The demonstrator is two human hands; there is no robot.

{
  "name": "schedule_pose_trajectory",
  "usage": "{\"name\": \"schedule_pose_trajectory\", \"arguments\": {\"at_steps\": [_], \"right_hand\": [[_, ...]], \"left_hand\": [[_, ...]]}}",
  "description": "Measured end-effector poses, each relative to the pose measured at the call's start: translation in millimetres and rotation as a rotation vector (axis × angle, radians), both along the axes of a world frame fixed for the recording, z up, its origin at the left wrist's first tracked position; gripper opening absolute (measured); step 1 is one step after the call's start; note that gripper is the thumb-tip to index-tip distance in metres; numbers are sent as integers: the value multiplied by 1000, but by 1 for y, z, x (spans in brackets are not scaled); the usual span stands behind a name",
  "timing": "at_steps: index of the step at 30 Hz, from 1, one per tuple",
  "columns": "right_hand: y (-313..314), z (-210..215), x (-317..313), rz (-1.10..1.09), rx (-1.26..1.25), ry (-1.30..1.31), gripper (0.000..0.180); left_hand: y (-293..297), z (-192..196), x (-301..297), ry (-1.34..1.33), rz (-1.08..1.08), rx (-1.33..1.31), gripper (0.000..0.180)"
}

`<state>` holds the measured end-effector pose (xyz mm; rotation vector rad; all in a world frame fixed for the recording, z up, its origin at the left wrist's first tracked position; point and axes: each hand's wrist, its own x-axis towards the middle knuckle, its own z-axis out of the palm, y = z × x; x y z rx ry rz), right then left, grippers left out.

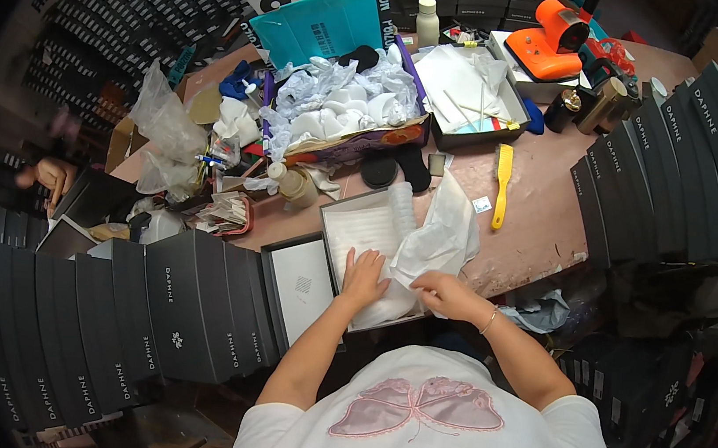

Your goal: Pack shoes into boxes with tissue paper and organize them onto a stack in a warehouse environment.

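Observation:
In front of me on the table sits an open shoe box [326,217] lined with a ribbed white packing sheet [361,231]. My left hand [364,281] lies on that sheet, its fingers spread. Beside it, a rolled strip of white padding [401,208] runs along the right side of the box. White tissue paper [446,221] hangs over the right edge and spreads onto the table. With pinched fingers, my right hand [450,297] grips the near end of this tissue. Whatever lies beneath the wrapping is hidden.
A white-topped box [299,284] adjoins on the left, beside a long row of dark shoe boxes [190,307]. More dark boxes [647,186] stand at right. Beyond are a yellow brush [502,187], a carton of crumpled paper [420,134] and an orange tape dispenser [538,54]. Another person's hand [52,178] shows far left.

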<state>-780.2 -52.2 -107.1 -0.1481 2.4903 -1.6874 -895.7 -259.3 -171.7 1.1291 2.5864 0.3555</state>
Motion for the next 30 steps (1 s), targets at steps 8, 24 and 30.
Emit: {"name": "schedule_pose_trajectory", "arguments": {"at_steps": [8, 24, 30], "right_hand": [[-22, -28, -37, -226, 484, 174, 42], [-24, 164, -12, -149, -70, 425, 25], [-22, 109, 40, 578, -623, -230, 25]], "left_hand": [[24, 25, 35, -502, 202, 772, 32], [47, 113, 46, -2176, 497, 1026, 58], [-2, 133, 74, -1529, 443, 986, 78]]}}
